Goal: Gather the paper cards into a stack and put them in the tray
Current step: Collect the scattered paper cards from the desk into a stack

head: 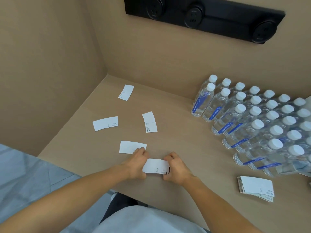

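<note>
Both hands hold one small bundle of white paper cards (155,166) just above the table's near edge. My left hand (138,163) grips its left end and my right hand (175,169) grips its right end. Several loose white cards lie flat on the table: one (129,146) just beyond my left hand and touching its fingertips, one (105,123) to the left, one (149,122) in the middle, and one (126,92) farthest back. A separate stack of cards (256,187) lies at the right near the front edge. I see no tray.
Many rows of clear water bottles (252,121) with white caps and blue labels fill the table's right side. Tan walls close off the left and back. A black socket panel (202,15) is mounted on the back wall. The table's front edge runs under my forearms.
</note>
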`<state>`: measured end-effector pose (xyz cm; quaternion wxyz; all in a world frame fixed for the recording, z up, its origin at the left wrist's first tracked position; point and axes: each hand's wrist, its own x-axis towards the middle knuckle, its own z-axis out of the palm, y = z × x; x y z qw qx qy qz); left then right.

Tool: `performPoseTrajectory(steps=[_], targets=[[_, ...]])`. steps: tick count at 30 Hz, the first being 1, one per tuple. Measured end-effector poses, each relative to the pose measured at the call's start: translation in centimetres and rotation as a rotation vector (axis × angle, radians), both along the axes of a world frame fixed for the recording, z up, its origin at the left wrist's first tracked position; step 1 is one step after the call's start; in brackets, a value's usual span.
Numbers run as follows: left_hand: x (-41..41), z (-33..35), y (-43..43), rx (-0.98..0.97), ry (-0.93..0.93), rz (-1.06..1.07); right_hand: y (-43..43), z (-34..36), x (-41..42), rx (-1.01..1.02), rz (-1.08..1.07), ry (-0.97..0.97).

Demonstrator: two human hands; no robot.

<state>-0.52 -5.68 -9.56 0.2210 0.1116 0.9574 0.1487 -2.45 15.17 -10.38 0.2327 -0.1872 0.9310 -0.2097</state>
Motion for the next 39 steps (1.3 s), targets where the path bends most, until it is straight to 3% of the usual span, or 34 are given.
performPoseTrajectory(steps=[17, 36, 39], targets=[[-4.9, 3.2, -11.5, 0.065, 0.087, 0.063, -10.7, 4.0, -5.6, 0.022, 0.046, 0.032], [-4.9, -1.5, -12.0, 0.041, -0.004, 0.047, -12.4, 0.1, -4.6, 0.08, -0.09, -0.093], [-4.4, -2.2, -12.0, 0.066, -0.006, 0.053, -12.6, -0.5, -4.2, 0.085, -0.119, -0.003]])
